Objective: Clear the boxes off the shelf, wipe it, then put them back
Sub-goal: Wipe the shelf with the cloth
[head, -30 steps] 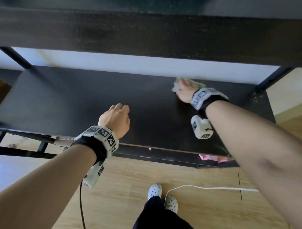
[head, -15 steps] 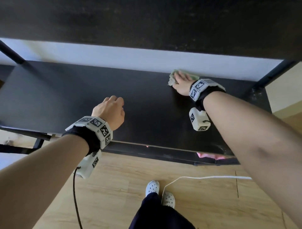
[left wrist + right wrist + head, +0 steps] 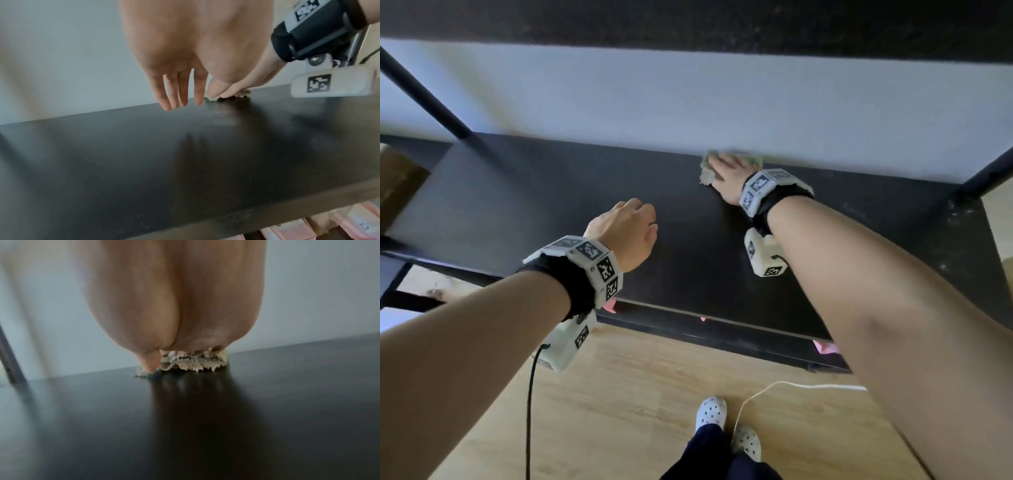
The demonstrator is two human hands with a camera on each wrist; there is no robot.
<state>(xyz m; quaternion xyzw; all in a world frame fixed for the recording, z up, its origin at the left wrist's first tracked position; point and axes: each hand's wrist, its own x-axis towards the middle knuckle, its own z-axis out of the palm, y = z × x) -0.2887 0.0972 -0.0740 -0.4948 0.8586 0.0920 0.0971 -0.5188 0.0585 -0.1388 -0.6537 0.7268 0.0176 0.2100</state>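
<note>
The black shelf (image 3: pixel 551 205) lies bare in front of me. My right hand (image 3: pixel 729 173) lies flat on a crumpled pale green cloth (image 3: pixel 707 173) and presses it onto the shelf at the back edge, against the white wall. The right wrist view shows the cloth (image 3: pixel 193 363) bunched under the palm and thumb, with the fingers hidden. My left hand (image 3: pixel 633 219) hovers over the middle of the shelf and holds nothing. Its fingers (image 3: pixel 180 97) hang straight and relaxed above the shelf (image 3: pixel 185 162). A brown cardboard box (image 3: pixel 397 185) shows at the far left edge.
A dark upper shelf board (image 3: pixel 688 24) overhangs the working space. Black frame posts stand at the back left (image 3: pixel 424 96) and back right (image 3: pixel 983 178). Pink packages (image 3: pixel 287 230) sit on the level below. A white cable (image 3: pixel 791 387) trails across the wooden floor by my feet.
My right hand has slid the cloth to the left along the shelf's back edge. The left hand stays hovering over the shelf, and the head view has drawn closer.
</note>
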